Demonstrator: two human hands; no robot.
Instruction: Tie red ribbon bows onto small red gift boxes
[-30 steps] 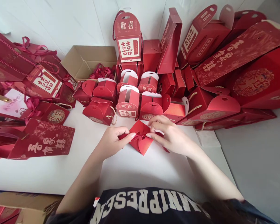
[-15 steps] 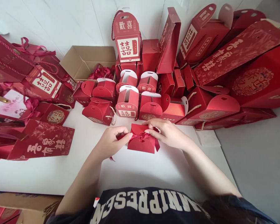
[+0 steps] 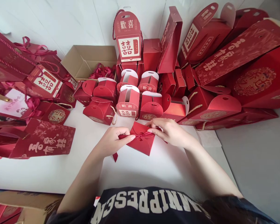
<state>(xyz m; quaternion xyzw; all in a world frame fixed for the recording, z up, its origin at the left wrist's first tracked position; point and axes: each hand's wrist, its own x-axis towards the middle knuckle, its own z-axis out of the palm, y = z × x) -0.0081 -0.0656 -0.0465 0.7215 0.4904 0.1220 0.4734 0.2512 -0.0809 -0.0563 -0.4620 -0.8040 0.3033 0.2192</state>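
A small red box lies tilted on the white table, with a dark red ribbon crossing its top and gathered near the middle. On its left side my left hand pinches one part of the ribbon between thumb and fingers, and a ribbon tail hangs below that hand. My right hand pinches the ribbon at the box's right side, fingers bent over the upper right corner. The ribbon is stretched between both hands. Part of the box's upper right edge is hidden by my right fingers.
Several small red boxes stand in rows just beyond my hands. Behind them is an open cardboard box with ribbons. Large red boxes crowd the right, and red gift bags the left. A brown carton is at lower left.
The small box has turned, its near edge now slanting down to the right. My left hand has moved slightly right, and more ribbon tail shows below it. The ribbon is pulled out straighter.
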